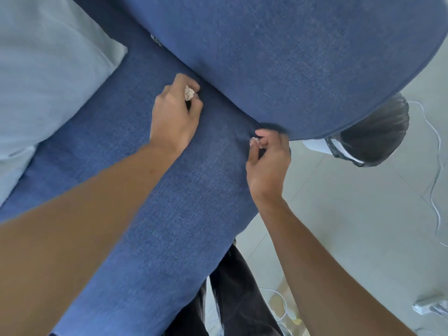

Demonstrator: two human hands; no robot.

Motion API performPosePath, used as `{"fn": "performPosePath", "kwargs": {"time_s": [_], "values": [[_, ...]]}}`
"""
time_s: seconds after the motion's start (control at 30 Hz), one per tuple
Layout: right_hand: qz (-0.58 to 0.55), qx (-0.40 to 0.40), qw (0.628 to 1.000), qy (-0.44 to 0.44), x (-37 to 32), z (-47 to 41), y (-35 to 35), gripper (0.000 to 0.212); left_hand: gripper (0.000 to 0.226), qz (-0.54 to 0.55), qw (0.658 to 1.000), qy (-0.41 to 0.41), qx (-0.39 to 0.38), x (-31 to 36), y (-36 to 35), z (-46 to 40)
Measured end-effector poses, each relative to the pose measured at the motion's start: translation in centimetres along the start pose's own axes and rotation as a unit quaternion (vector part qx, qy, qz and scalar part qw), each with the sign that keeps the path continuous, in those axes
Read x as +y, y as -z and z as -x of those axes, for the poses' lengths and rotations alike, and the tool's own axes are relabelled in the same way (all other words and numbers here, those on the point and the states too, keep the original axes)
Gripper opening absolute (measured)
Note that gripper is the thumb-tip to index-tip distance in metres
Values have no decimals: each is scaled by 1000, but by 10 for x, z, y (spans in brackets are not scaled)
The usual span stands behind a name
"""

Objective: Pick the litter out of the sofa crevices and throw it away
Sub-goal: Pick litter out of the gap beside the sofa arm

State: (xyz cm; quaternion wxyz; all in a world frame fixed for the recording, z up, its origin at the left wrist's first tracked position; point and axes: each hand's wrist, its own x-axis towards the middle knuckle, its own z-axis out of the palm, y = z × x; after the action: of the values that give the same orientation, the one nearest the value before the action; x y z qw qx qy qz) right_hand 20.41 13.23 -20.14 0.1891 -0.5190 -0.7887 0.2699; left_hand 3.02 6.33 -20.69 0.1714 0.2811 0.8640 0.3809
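A blue fabric sofa fills the view, with its seat cushion (150, 202) below and its armrest (278, 57) above. The crevice (225, 98) runs between them. My left hand (174, 117) rests on the seat by the crevice, closed around a crumpled beige scrap of litter (189, 92). My right hand (266, 161) is at the front end of the crevice, pinching a small pale piece of litter (255, 141) between thumb and fingers. A bin lined with a dark bag (373, 134) stands on the floor just behind the armrest.
A light grey pillow (43, 76) lies on the sofa at the left. Pale tiled floor (351, 214) lies to the right, with a thin white cable (436, 166) trailing across it. My dark trousers (232, 294) are at the sofa's front edge.
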Motion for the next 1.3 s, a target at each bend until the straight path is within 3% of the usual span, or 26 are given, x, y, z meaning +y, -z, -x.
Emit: {"fn": "performPosePath", "kwargs": {"time_s": [0.17, 0.3, 0.43, 0.73, 0.87, 1.1, 1.3], "values": [[45, 19, 997, 52, -27, -4, -6, 30, 33, -99, 989, -106, -4, -36, 44, -15], [36, -42, 992, 115, -58, -22, -33, 31, 41, -212, 957, -185, -76, -71, 51, -23], [70, -105, 984, 125, -73, -50, -67, 39, 44, -259, 946, -187, -59, -86, 45, -14], [102, -248, 963, 14, -89, -65, -95, 76, 36, -245, 946, -212, -11, -100, 40, -11], [117, -296, 948, -11, -94, -74, -101, 81, 34, -219, 952, -212, 7, -104, 36, -12], [113, -308, 945, -22, -93, -76, -100, 86, 32, -193, 957, -215, 31, -108, 29, -14], [79, -329, 941, 25, -93, -81, -107, 97, 32, -191, 956, -217, 46, -111, 24, -14]]}}
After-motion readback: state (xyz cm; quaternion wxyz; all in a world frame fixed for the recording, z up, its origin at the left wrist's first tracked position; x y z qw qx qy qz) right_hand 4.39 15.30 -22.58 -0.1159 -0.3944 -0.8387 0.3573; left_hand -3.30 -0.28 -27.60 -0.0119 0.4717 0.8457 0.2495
